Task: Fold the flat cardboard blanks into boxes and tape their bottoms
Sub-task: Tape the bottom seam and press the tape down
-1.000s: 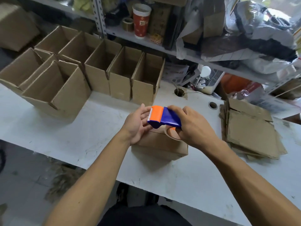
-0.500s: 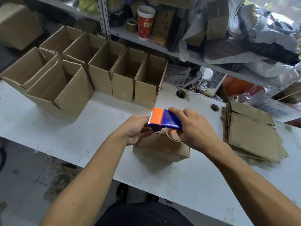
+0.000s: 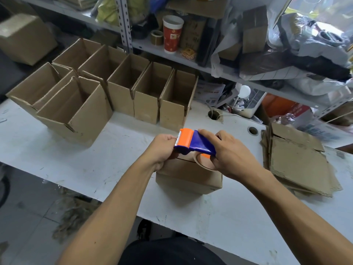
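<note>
A small cardboard box [image 3: 188,178] lies on the white table [image 3: 76,169] in front of me. My right hand [image 3: 232,154] grips a blue and orange tape dispenser [image 3: 193,143] over the box's top, its brown tape roll [image 3: 205,163] showing under the hand. At the dispenser's toothed end, my left hand [image 3: 162,148] has its fingers curled; what they pinch is hidden. A stack of flat cardboard blanks [image 3: 298,161] lies to the right.
Several open folded boxes [image 3: 122,88] stand in a row at the back left of the table. A cluttered metal shelf [image 3: 191,60] runs behind, with a red paper cup [image 3: 172,34]. Two round cable holes [image 3: 214,113] are in the tabletop.
My left hand has slid from the box's left side up to the dispenser's cutter end. The right hand and dispenser stay over the box.
</note>
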